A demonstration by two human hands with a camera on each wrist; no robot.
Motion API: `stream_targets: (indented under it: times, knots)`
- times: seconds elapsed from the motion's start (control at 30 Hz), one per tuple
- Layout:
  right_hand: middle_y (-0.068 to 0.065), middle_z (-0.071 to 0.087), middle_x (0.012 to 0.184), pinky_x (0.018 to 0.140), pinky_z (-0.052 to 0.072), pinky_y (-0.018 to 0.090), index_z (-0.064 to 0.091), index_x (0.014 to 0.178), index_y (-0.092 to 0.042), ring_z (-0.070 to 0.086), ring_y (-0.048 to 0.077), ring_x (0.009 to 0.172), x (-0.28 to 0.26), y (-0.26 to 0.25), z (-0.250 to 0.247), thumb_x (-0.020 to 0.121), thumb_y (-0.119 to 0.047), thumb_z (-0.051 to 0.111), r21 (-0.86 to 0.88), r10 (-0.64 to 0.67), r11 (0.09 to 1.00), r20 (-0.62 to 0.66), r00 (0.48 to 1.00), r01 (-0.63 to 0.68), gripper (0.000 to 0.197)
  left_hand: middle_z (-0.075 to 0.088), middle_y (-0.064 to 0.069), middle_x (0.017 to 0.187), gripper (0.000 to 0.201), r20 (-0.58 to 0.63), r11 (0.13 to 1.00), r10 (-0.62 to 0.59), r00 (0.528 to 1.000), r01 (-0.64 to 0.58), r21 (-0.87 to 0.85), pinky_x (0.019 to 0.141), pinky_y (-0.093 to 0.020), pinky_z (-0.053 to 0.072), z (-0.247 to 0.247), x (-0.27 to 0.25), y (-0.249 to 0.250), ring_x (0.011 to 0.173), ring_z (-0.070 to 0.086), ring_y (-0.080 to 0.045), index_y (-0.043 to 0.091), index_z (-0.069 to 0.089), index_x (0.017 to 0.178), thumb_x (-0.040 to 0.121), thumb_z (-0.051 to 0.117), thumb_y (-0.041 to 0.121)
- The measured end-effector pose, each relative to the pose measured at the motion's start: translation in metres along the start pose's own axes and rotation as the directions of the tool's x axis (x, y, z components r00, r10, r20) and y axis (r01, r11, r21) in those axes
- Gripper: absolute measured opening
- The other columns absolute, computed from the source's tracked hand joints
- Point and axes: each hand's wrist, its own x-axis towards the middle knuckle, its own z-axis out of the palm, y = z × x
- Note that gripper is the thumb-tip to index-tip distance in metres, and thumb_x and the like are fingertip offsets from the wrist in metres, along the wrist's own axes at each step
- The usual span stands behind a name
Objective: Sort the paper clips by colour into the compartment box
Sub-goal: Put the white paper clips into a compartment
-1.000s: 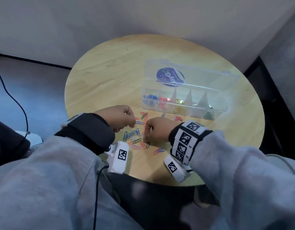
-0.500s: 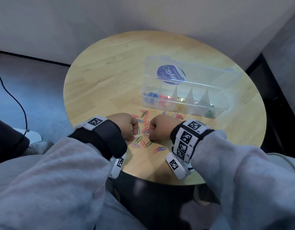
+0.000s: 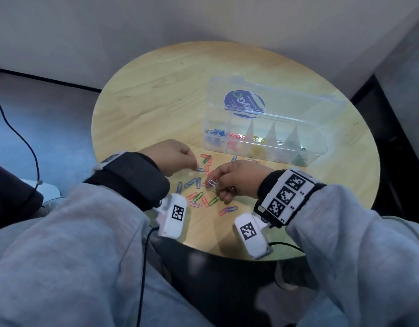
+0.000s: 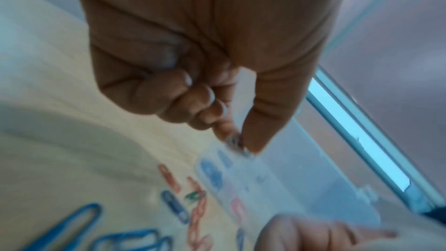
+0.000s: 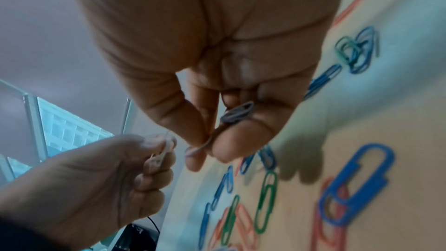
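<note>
Loose paper clips [image 3: 199, 195] in blue, red and green lie scattered on the round wooden table [image 3: 156, 102] between my hands. My right hand [image 3: 214, 185] pinches a white clip [image 5: 199, 149] between thumb and forefinger, and a second pale clip [image 5: 237, 112] sits in its curled fingers. My left hand [image 3: 194, 168] pinches a small pale clip [image 4: 235, 142] at its fingertips, just above the pile. The clear compartment box [image 3: 319, 140] stands open beyond the hands, with blue, red, yellow and green clips in separate compartments.
The box lid [image 3: 274, 100] with a round blue sticker lies flat behind the box. A dark cable [image 3: 20, 135] runs across the floor at the left. The table's near edge is close to my wrists, with my grey-trousered knees below it.
Both hands were fists low on the pile. They have lifted slightly and moved apart, each now with a pale clip pinched at the fingertips.
</note>
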Motion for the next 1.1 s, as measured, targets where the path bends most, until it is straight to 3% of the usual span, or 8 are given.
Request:
stream_targets:
  times: [0.17,0.27,0.37,0.43,0.63,0.77,0.93,1.1]
  knots:
    - [0.011,0.046,0.066,0.045,0.045,0.021,0.045,0.069,-0.007,0.047,0.020,0.058,0.000,-0.008,0.006,0.084,0.016,0.026,0.135,0.015,0.991,0.063,0.998,-0.023,0.033,0.043,-0.005,0.063,0.019,-0.057,0.854,-0.113,0.992,0.068,-0.516,0.046,-0.017,0.028,-0.009,-0.006,0.007,0.050,0.037,-0.013,0.009,0.050,0.070,0.088,0.047,0.006]
    - [0.010,0.050,0.067,0.045,0.041,0.019,0.046,0.072,-0.011,0.047,0.017,0.056,-0.001,-0.012,0.011,0.088,0.008,0.042,-0.001,-0.017,1.000,0.079,0.997,0.017,0.025,0.049,-0.004,0.062,0.015,-0.062,0.761,-0.113,0.992,0.047,-0.647,0.036,-0.011,0.031,-0.012,-0.009,0.007,0.037,0.044,-0.006,0.008,0.052,0.073,0.087,0.046,0.005]
    - [-0.002,0.060,0.071,0.053,0.037,0.019,0.056,0.078,-0.020,0.046,0.010,0.057,-0.003,-0.016,0.016,0.082,-0.013,0.064,-0.483,-0.092,0.869,0.055,0.994,0.107,0.011,0.050,-0.005,0.061,0.014,-0.087,0.734,-0.127,0.988,0.035,-0.678,0.034,-0.011,0.030,-0.013,-0.011,0.007,0.034,0.042,-0.004,0.007,0.053,0.073,0.085,0.047,0.004]
    - [-0.010,0.051,0.065,0.055,0.039,0.021,0.060,0.082,-0.024,0.046,0.006,0.057,-0.002,-0.017,0.023,0.079,-0.025,0.070,-0.666,-0.130,0.735,0.051,0.990,0.131,0.010,0.051,-0.006,0.062,0.016,-0.092,0.746,-0.121,0.988,0.030,-0.666,0.034,-0.011,0.030,-0.012,-0.012,0.008,0.034,0.042,-0.004,0.008,0.052,0.070,0.085,0.048,0.003]
    - [-0.005,0.059,0.079,0.066,0.054,0.030,0.054,0.084,-0.027,0.067,0.023,0.076,0.003,-0.018,0.039,0.076,-0.030,0.070,-0.850,-0.119,0.519,0.029,0.993,0.087,0.018,0.051,-0.007,0.063,0.021,-0.078,0.775,-0.123,0.989,0.047,-0.630,0.035,-0.010,0.030,-0.013,-0.012,0.009,0.035,0.042,-0.004,0.010,0.047,0.067,0.086,0.047,0.002]
    - [-0.001,0.061,0.088,0.054,0.037,0.021,0.060,0.089,-0.019,0.056,0.020,0.079,0.006,-0.022,0.043,0.083,-0.018,0.060,-0.925,-0.157,0.362,0.063,0.986,0.117,0.006,0.050,-0.007,0.063,0.026,-0.075,0.818,-0.124,0.989,0.059,-0.572,0.034,-0.010,0.029,-0.011,-0.012,0.011,0.048,0.040,-0.010,0.011,0.044,0.063,0.086,0.048,0.000]
    - [0.003,0.071,0.081,0.057,0.050,0.023,0.069,0.085,-0.012,0.064,0.022,0.072,0.008,-0.019,0.043,0.073,-0.006,0.049,-0.919,-0.134,0.388,0.021,0.991,0.072,0.024,0.050,-0.006,0.063,0.028,-0.063,0.850,-0.118,0.991,0.067,-0.523,0.035,-0.010,0.028,-0.009,-0.012,0.011,0.051,0.039,-0.011,0.012,0.041,0.063,0.087,0.049,0.000]
    - [0.000,0.058,0.058,0.053,0.048,0.027,0.058,0.066,-0.017,0.054,0.020,0.053,0.006,-0.011,0.029,0.070,-0.005,0.052,-0.794,-0.122,0.603,0.008,0.992,0.081,0.014,0.052,-0.007,0.062,0.028,-0.062,0.840,-0.096,0.993,0.048,-0.541,0.035,-0.011,0.030,-0.008,-0.011,0.011,0.047,0.042,-0.010,0.013,0.041,0.063,0.086,0.050,0.000]
